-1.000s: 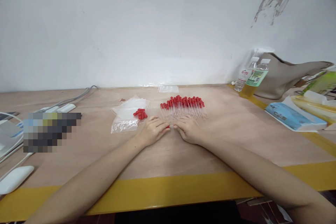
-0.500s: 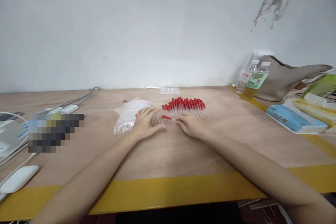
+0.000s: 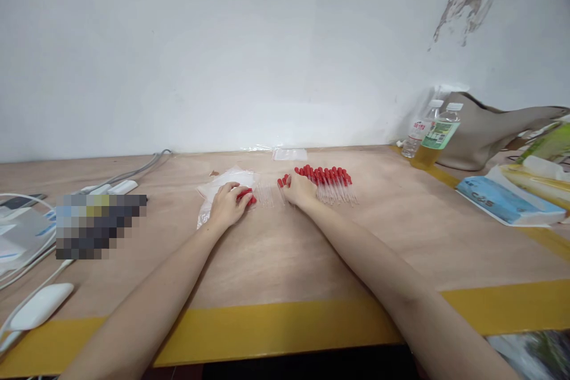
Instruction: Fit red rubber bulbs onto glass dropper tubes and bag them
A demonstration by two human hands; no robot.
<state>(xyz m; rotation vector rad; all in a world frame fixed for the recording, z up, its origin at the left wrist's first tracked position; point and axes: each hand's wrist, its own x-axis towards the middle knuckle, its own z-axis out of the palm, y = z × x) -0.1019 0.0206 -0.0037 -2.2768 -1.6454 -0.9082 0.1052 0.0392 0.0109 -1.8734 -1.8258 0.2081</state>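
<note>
A row of glass droppers with red rubber bulbs [image 3: 329,181] lies on the brown table [image 3: 289,249]. My right hand [image 3: 300,191] rests with curled fingers on the left end of that row. My left hand [image 3: 228,203] lies on a small pile of loose red bulbs [image 3: 247,195], fingers bent over them, beside clear plastic bags [image 3: 222,181]. A few bare glass tubes [image 3: 266,195] lie between the two hands. What each hand grips is hidden under the fingers.
Two plastic bottles [image 3: 434,133] and a beige bag [image 3: 490,127] stand at the back right, with blue and yellow packets [image 3: 507,199] in front. Cables and white devices [image 3: 42,306] lie at the left. A yellow strip [image 3: 285,326] marks the front edge.
Both hands have moved away from me: the left onto the loose red bulbs, the right onto the dropper row. The dropper seen between them earlier is out of sight.
</note>
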